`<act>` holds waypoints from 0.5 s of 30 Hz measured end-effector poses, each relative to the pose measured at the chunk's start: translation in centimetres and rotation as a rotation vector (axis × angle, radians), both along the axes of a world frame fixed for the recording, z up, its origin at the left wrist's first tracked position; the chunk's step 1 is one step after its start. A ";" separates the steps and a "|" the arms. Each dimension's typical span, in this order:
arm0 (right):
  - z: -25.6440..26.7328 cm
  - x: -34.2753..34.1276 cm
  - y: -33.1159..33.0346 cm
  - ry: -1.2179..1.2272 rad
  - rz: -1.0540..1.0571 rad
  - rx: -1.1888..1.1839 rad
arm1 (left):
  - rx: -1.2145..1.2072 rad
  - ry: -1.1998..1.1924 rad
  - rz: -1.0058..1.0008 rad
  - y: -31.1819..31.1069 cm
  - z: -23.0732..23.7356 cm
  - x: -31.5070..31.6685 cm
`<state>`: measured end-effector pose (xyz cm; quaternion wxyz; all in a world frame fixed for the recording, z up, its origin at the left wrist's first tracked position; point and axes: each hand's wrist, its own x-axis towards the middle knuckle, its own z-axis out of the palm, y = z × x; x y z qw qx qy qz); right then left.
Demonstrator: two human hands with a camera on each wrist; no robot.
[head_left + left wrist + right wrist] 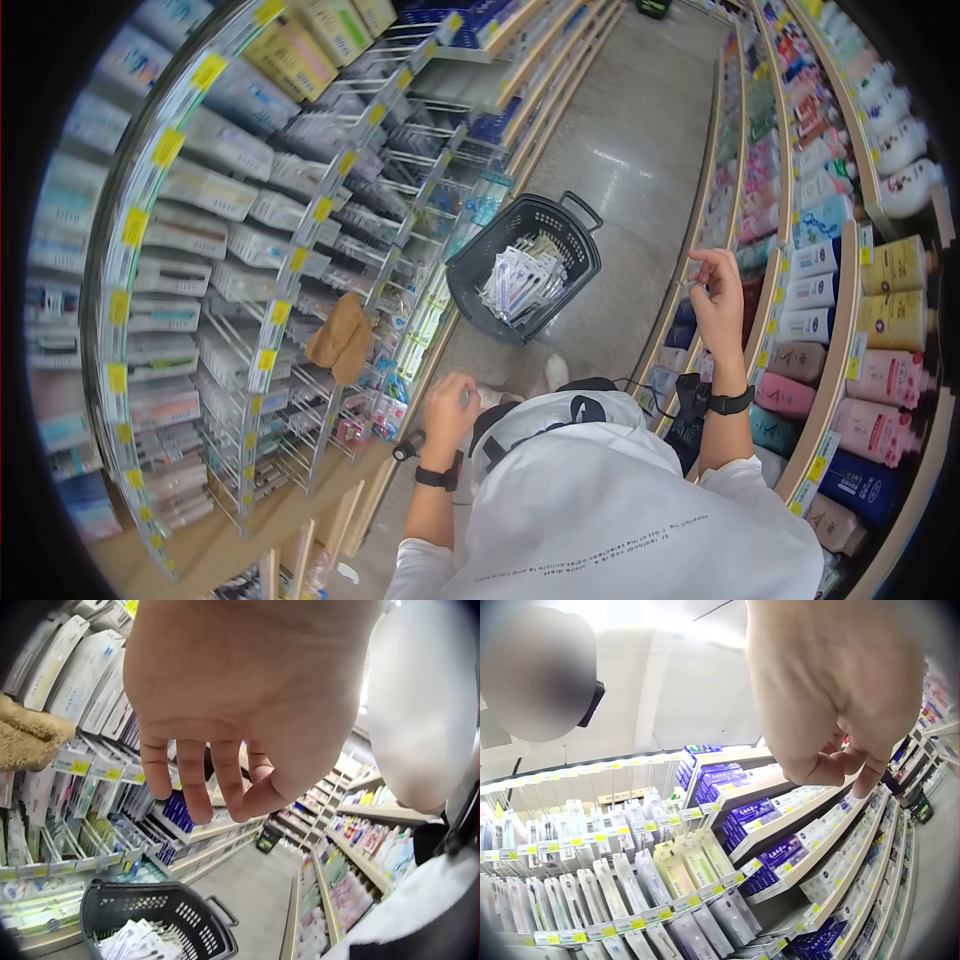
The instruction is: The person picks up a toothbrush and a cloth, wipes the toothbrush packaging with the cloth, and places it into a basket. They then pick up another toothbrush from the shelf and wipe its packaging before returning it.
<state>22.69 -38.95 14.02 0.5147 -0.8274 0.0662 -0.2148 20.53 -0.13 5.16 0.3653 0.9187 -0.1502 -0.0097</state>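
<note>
My left hand [452, 410] hangs low beside the toothbrush racks, its fingers loosely bent. In the left wrist view, nothing lies between the fingers of that hand [240, 712]. Raised by the right-hand shelves, my right hand [718, 300] has its fingers partly curled. The right wrist view shows no item in this hand [832, 705]. On the floor ahead stands a dark shopping basket [465, 285] holding several white packs [525, 280], which look like packaged toothbrushes. A fuzzy brown cloth-like thing [342, 340] sits at the rack's edge, a little beyond my left hand.
Hanging packs [190, 240] fill the rack on the left. Bottles and tubes [880, 380] line the wooden-edged shelves on the right. The grey floor [640, 110] of the aisle runs ahead between them. Blue boxes [742, 817] stand on farther shelves.
</note>
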 end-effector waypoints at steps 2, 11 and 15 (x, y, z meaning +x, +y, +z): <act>-0.3 -0.3 -1.3 0.005 -0.046 0.000 | 0.049 0.022 -0.049 0.1 -2.4 0.1; -2.1 1.6 -2.1 0.079 -0.121 0.003 | 0.160 0.337 -0.079 4.2 -10.9 -0.5; -1.3 4.0 -1.3 0.093 -0.178 -0.094 | 0.176 0.481 -0.112 6.4 -14.8 0.1</act>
